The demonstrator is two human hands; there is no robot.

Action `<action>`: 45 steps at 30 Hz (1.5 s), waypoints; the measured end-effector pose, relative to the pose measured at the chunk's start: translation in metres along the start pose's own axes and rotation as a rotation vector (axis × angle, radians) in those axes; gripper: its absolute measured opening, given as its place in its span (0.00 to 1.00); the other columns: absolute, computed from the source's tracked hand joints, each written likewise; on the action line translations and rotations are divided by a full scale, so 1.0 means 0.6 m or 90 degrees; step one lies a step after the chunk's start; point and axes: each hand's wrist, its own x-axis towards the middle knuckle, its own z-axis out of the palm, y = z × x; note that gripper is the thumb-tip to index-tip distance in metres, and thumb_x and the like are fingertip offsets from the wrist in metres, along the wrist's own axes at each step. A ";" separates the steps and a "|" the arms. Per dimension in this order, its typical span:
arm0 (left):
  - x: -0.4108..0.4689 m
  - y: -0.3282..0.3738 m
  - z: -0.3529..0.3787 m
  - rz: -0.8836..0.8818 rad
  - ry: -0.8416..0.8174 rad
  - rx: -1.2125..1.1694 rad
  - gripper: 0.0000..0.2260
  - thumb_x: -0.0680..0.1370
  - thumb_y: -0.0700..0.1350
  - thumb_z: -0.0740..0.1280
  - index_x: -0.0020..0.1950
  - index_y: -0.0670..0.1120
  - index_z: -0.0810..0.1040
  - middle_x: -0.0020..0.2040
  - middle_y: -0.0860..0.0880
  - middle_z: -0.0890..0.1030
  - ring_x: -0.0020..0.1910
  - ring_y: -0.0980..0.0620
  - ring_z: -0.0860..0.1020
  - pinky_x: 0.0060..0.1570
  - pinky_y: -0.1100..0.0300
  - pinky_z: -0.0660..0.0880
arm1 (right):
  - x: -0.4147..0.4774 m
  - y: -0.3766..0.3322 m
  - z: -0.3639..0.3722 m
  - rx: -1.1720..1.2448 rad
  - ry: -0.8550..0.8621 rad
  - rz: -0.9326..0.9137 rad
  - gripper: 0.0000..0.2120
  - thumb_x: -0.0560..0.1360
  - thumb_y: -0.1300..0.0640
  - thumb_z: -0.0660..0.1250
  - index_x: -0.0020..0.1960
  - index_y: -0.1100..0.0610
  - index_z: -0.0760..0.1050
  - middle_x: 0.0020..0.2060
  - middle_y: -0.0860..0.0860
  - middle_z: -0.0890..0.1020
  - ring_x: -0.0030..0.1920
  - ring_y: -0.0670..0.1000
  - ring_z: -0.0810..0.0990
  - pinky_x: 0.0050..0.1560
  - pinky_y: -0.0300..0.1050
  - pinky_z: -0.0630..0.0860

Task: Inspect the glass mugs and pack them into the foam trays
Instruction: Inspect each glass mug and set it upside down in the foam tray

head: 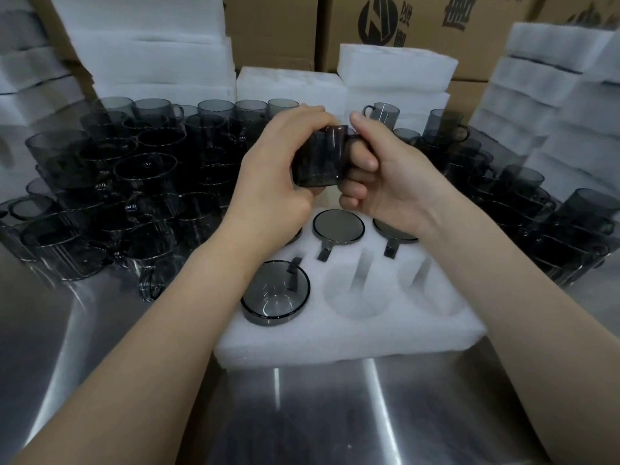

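Observation:
A smoky grey glass mug (pixel 319 157) is held upright in the air above a white foam tray (pixel 349 337). My left hand (pixel 273 176) wraps its body from the left. My right hand (pixel 382 182) grips its handle, a finger through the loop. The tray's far row holds mugs (pixel 338 226) set into round pockets with handles in the slots; one at the far left is mostly hidden under my left wrist. In the near row the left pocket holds a mug (pixel 275 293). Two near pockets (pixel 357 295) stand open.
Several loose grey mugs crowd the steel table at the left (pixel 110 196) and at the right (pixel 523 213). Stacks of white foam trays (pixel 396 75) and cardboard boxes (pixel 396 25) rise behind. Bare steel table (pixel 302 414) lies in front of the tray.

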 end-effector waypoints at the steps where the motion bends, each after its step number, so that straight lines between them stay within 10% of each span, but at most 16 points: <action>1: 0.000 0.000 0.000 0.007 -0.007 0.016 0.24 0.69 0.27 0.68 0.63 0.42 0.75 0.67 0.47 0.73 0.69 0.55 0.69 0.69 0.66 0.64 | 0.001 0.001 0.002 -0.024 0.011 -0.002 0.31 0.81 0.42 0.56 0.22 0.53 0.61 0.23 0.50 0.57 0.25 0.49 0.64 0.30 0.40 0.67; 4: -0.001 -0.001 -0.002 0.003 -0.021 0.030 0.24 0.71 0.29 0.68 0.64 0.47 0.75 0.74 0.48 0.67 0.73 0.57 0.63 0.68 0.73 0.58 | 0.000 0.003 0.004 -0.039 0.031 -0.017 0.30 0.81 0.42 0.55 0.24 0.54 0.62 0.23 0.50 0.58 0.24 0.50 0.65 0.30 0.41 0.68; 8: 0.000 0.003 -0.003 -0.039 0.000 -0.053 0.24 0.72 0.39 0.72 0.59 0.61 0.66 0.77 0.49 0.62 0.74 0.53 0.65 0.72 0.54 0.65 | -0.004 0.000 -0.002 0.077 0.025 -0.053 0.18 0.82 0.46 0.55 0.42 0.56 0.74 0.25 0.50 0.68 0.27 0.49 0.69 0.32 0.41 0.72; 14: 0.001 0.001 0.002 -0.113 -0.025 -0.127 0.28 0.71 0.44 0.75 0.67 0.52 0.67 0.64 0.61 0.73 0.62 0.66 0.73 0.60 0.71 0.70 | 0.000 0.005 0.003 0.049 -0.076 -0.059 0.23 0.82 0.48 0.54 0.71 0.60 0.66 0.62 0.59 0.77 0.59 0.57 0.78 0.60 0.56 0.77; 23: 0.002 0.004 0.004 -0.096 0.005 -0.061 0.35 0.68 0.46 0.76 0.73 0.49 0.67 0.68 0.54 0.74 0.67 0.59 0.72 0.68 0.57 0.70 | -0.006 0.013 0.019 -0.116 0.012 -0.213 0.10 0.80 0.55 0.62 0.61 0.50 0.75 0.55 0.50 0.81 0.55 0.50 0.81 0.43 0.55 0.81; 27: 0.002 0.009 0.004 -0.065 0.014 -0.041 0.25 0.67 0.45 0.77 0.62 0.51 0.75 0.56 0.59 0.80 0.58 0.59 0.78 0.62 0.56 0.74 | -0.005 0.013 0.027 -0.249 0.110 -0.262 0.14 0.84 0.54 0.55 0.66 0.52 0.73 0.60 0.51 0.78 0.58 0.49 0.81 0.54 0.64 0.79; 45: 0.003 -0.002 -0.003 -0.045 -0.038 -0.142 0.27 0.65 0.39 0.79 0.60 0.49 0.74 0.66 0.55 0.75 0.68 0.57 0.73 0.69 0.53 0.70 | 0.006 0.003 0.015 0.220 -0.017 -0.011 0.20 0.83 0.47 0.52 0.66 0.60 0.71 0.66 0.61 0.74 0.71 0.60 0.70 0.71 0.57 0.64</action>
